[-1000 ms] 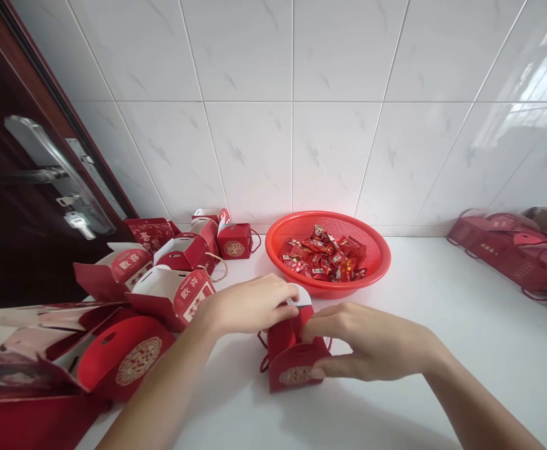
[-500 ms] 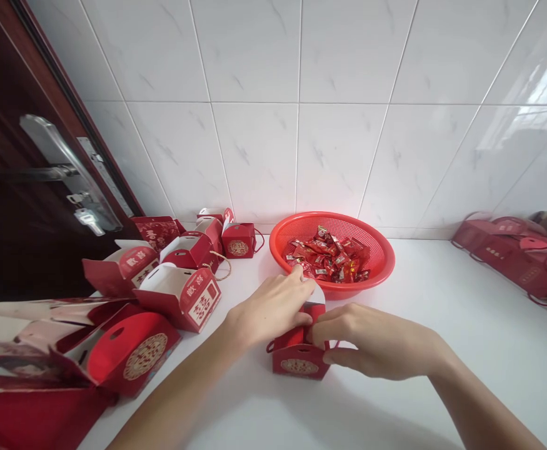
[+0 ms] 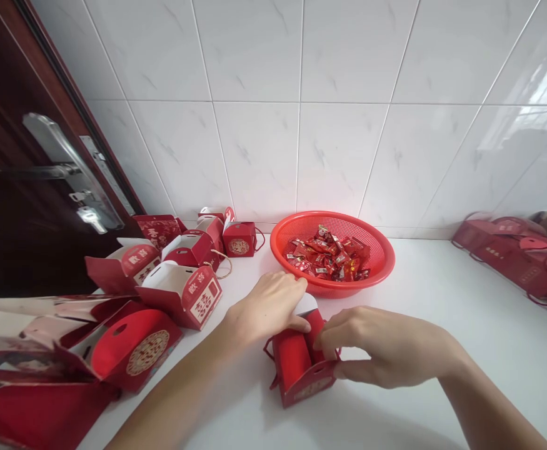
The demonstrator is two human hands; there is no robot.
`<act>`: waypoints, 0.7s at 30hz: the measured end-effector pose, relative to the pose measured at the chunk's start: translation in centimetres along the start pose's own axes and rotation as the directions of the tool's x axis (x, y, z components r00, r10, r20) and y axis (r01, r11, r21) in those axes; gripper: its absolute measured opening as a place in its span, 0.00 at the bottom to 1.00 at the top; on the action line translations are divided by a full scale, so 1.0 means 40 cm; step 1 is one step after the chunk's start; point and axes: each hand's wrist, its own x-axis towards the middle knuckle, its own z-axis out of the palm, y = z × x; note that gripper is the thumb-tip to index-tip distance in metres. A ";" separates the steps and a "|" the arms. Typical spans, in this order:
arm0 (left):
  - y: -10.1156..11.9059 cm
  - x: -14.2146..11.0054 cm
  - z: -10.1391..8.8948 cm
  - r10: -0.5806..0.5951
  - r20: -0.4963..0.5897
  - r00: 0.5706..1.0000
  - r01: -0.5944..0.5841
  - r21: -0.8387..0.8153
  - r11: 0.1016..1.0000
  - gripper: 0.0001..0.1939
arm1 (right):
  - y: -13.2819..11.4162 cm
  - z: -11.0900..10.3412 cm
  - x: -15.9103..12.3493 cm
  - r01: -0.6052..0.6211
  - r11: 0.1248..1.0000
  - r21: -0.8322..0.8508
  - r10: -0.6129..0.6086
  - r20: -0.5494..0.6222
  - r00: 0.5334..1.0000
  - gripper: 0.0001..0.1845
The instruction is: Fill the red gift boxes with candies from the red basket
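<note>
A small red paper gift box (image 3: pixel 294 362) with a rope handle stands tilted on the white table between my hands, its curved red top flaps folded inward at different heights. My left hand (image 3: pixel 273 306) grips the far end, thumb at the edge of a flap and fingers behind the white-lined end flap. My right hand (image 3: pixel 381 344) pinches the right side near the front corner, its fingertips partly hidden by the flap. Beyond the box sits a red plastic basket (image 3: pixel 381 259) holding red-wrapped candies (image 3: pixel 332 256).
Several open red gift boxes (image 3: pixel 179 290) crowd the left side of the table (image 3: pixel 442 294). A closed red box (image 3: pixel 239 239) stands by the tiled wall (image 3: pixel 343 144). More red boxes (image 3: pixel 512 250) line the right edge. At left is a dark door with keys (image 3: pixel 90 217).
The gift box has turned and tipped, its front coming closer to me. Its top flaps show more clearly now, as my left hand has drawn back slightly.
</note>
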 end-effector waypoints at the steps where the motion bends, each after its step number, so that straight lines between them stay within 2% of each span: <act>1: 0.001 0.000 0.001 0.002 0.014 1.000 -0.002 -0.004 1.000 0.17 | 0.000 -0.001 0.001 -0.007 1.000 0.021 0.006 0.012 1.000 0.06; 5: 0.001 -0.003 -0.003 0.024 0.011 1.000 -0.024 -0.038 0.999 0.13 | -0.001 -0.003 0.004 -0.063 0.997 0.032 0.063 -0.002 0.998 0.07; 8: -0.005 -0.008 -0.013 0.100 0.006 0.995 -0.098 -0.105 0.990 0.10 | 0.000 -0.004 0.004 -0.084 0.996 0.034 0.085 -0.017 0.996 0.09; 12: -0.019 -0.019 -0.028 0.181 0.033 0.983 -0.171 -0.200 0.965 0.10 | 0.001 -0.003 0.004 -0.091 0.995 0.034 0.091 -0.017 0.996 0.09; 21: -0.028 -0.019 -0.029 0.243 0.070 0.967 -0.221 -0.227 0.948 0.07 | 0.001 -0.003 0.006 -0.096 0.995 0.029 0.096 -0.018 0.995 0.08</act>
